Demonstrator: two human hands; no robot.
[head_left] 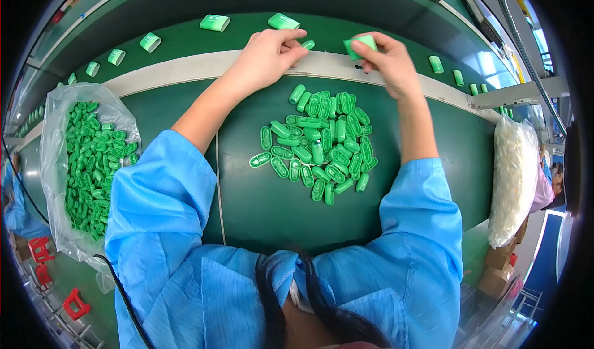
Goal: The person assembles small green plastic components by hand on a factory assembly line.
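Observation:
My left hand [267, 59] is over the pale rail, its thumb and fingers closed on a small green oval cap [308, 44]. To its right, my right hand [395, 66] pinches a light green hollow plastic housing [361, 45] between thumb and fingers. A gap separates the two held pieces. Nearer to me, a loose heap of green oval caps [328, 140] lies on the dark green tabletop [247, 207]; some show their hollow side, others their rounded side. Just beyond my left hand, another green housing [283, 21] lies on the green belt.
Spaced along the curved green belt [185, 38] are several more housings [215, 22]. A pale rail [161, 74] divides belt from tabletop. On the left stands an open clear bag [55, 145] of green caps; on the right, a full bag of whitish pieces [512, 182]. A metal bracket [520, 92] juts in at right.

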